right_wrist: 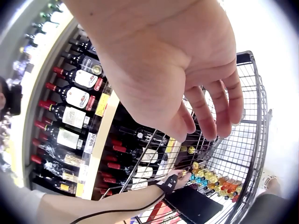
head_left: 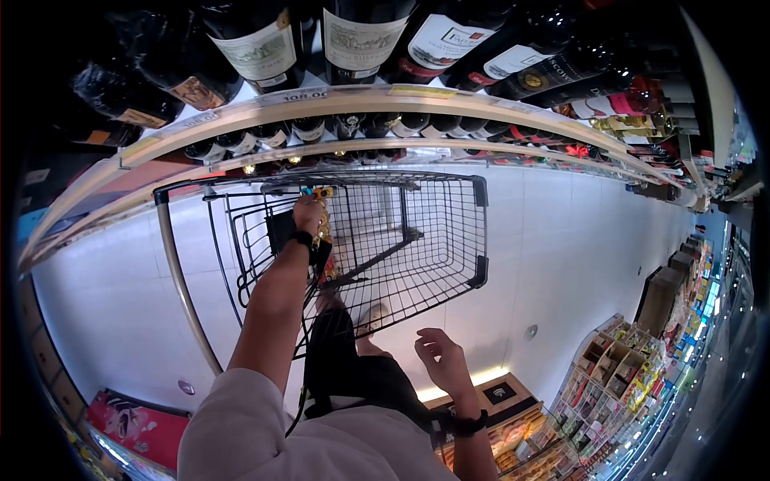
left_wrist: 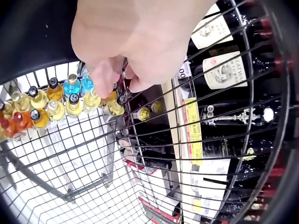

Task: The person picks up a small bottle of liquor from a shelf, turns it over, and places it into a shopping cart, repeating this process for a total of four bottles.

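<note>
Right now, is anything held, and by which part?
The right grip holds nothing. The left grip is at the small bottles; whether it pinches one cannot be told.

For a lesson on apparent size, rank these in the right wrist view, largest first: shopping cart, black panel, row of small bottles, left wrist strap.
1. Shopping cart
2. Black panel and row of small bottles: too alike to rank
3. Left wrist strap

bottles [left_wrist: 56, 110] in cart [head_left: 480, 192] | cart before shelves [head_left: 353, 100] | wine [head_left: 365, 36] on shelves
</note>
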The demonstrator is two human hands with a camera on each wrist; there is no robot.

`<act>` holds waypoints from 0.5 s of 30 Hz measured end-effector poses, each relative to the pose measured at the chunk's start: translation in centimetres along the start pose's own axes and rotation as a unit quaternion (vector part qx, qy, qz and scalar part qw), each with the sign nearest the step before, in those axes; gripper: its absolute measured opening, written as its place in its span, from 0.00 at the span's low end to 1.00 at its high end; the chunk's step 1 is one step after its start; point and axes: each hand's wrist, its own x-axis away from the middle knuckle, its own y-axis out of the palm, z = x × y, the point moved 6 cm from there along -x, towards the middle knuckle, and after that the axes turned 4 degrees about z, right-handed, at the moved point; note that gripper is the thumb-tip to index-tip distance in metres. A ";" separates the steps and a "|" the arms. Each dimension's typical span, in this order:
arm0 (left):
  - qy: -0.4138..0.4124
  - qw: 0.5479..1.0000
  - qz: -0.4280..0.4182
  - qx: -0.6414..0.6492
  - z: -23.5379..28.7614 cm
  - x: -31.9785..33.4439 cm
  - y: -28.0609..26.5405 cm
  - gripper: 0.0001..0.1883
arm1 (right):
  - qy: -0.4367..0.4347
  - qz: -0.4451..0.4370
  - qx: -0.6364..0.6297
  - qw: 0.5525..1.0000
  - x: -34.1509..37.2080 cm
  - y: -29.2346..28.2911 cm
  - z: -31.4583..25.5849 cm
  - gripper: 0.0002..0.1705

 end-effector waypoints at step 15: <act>-0.001 0.983 -0.002 0.186 6.9 20.8 -10.3 0.10 | -0.182 -0.014 -0.004 0.983 6.7 -4.0 -1.3 0.14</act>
